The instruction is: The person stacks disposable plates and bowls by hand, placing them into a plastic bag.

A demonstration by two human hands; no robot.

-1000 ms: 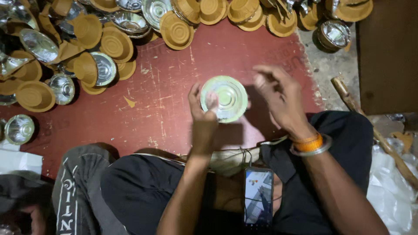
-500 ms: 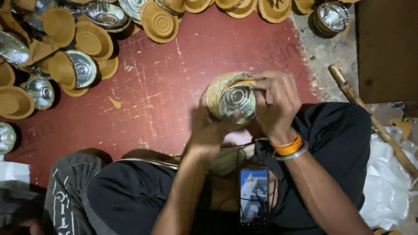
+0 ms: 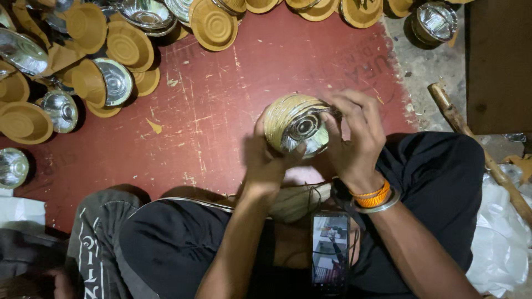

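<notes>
1. Red board (image 3: 221, 127) on the floor is the work surface, scratched; I see it ringed along the top and left by loose tan paper bowls (image 3: 213, 25) and silver-lined bowls (image 3: 113, 82); that scatter sits the same as a second ago, only the framing has shifted.
2. Person sits cross-legged in black clothes; phone (image 3: 330, 252) lies in the lap, screen lit.
3. Stack of bowls (image 3: 296, 124) is now up off the board, held between both hands above the lap; a second ago I saw one flat silver disc there; now it reads as a nested stack, tan ribbed rims outside, silver inside facing the camera.
4. Left hand (image 3: 266, 158) cups the stack from below and left, fingers curled shut on it.
5. Right hand (image 3: 354, 138), orange bangles on the wrist, wraps the right rim, thumb across the front; closed on the stack.
</notes>
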